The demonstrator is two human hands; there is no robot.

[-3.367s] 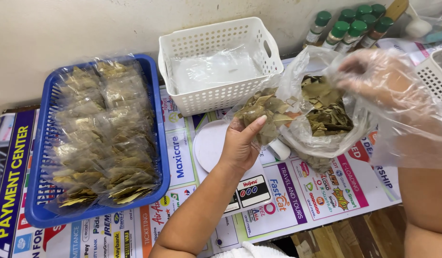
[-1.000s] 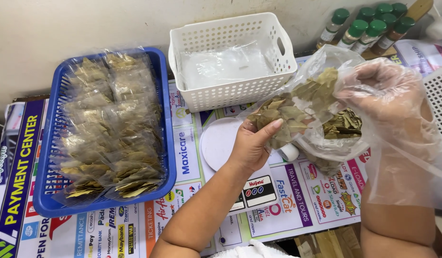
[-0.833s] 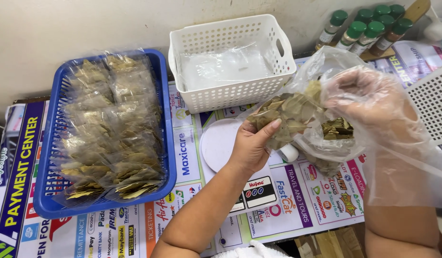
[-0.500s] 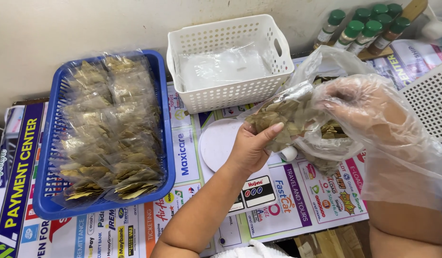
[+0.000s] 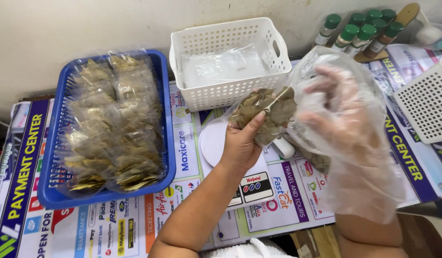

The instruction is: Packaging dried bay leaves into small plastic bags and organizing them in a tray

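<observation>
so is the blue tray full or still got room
Full, nearly. The blue tray is covered from end to end with clear packets of dried leaves, overlapping in rows; only its rim and a strip at the near end show.

My left hand (image 5: 241,145) grips a small clear packet of dried leaves (image 5: 264,111) above the tabletop (image 5: 192,215). My right hand (image 5: 342,119), in a loose plastic glove, sits against the packet's right side, inside a big clear bag (image 5: 326,62). A blue tray (image 5: 56,191) of filled packets lies left; a white basket (image 5: 230,91) stands behind.
</observation>
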